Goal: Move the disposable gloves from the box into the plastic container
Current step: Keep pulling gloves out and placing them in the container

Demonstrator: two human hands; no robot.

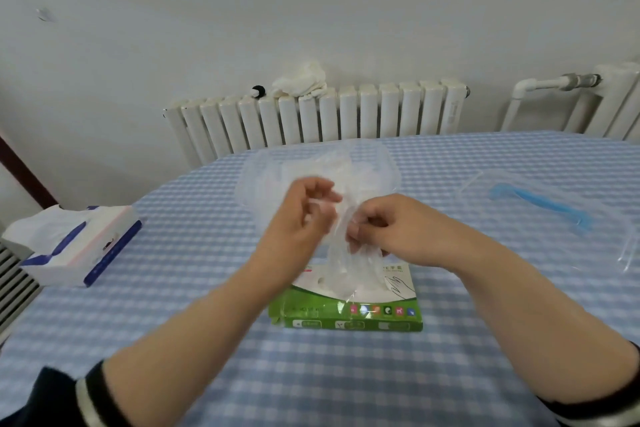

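Gloves [341,253] mid-frame, pinched by right hand [391,230]; left hand [306,211] half-curled, blurry, grip unclear. Could drag extras from box [349,308], or miss container [322,166] behind, static cling probably.

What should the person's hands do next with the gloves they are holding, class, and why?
Probably carry the gloves forward and drop them into the clear container: both the left hand and right hand pinch them above the green box, just short of it.
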